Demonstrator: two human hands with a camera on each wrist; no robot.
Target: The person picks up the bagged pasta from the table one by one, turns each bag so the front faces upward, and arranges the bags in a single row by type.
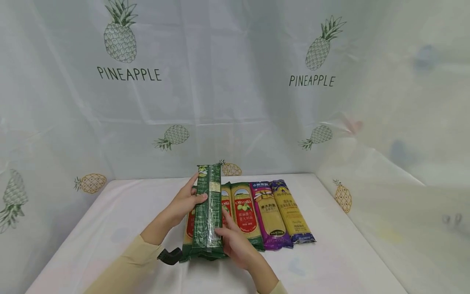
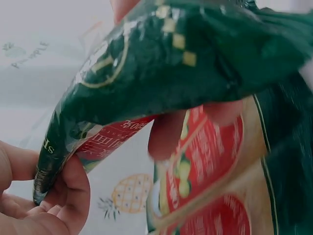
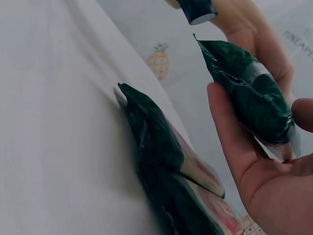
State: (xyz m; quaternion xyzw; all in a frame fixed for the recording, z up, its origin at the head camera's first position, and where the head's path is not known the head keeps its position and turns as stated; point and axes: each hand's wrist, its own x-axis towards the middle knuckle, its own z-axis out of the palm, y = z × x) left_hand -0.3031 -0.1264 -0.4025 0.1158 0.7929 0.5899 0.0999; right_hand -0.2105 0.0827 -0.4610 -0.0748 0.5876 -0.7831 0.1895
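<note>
Both hands hold a green pack of spaghetti [image 1: 209, 208] above the other packs, its printed back and barcode facing up in the head view. My left hand [image 1: 183, 206] grips its left edge, with the thumb across the front. Lower down on the right edge, my right hand [image 1: 238, 243] holds it between thumb and fingers. In the right wrist view the sealed end of the held pack [image 3: 254, 93] lies between the right hand's [image 3: 259, 181] thumb and fingers. Red label print shows on the underside of the held pack [image 2: 146, 63] in the left wrist view.
Green and red Olivoila spaghetti packs [image 1: 247, 210] lie side by side, partly under the held one. To their right lie a purple pasta pack [image 1: 269, 216] and a yellow and blue one [image 1: 293, 212]. A pineapple-print sheet [image 1: 238, 94] hangs behind the white-covered table [image 1: 323, 265].
</note>
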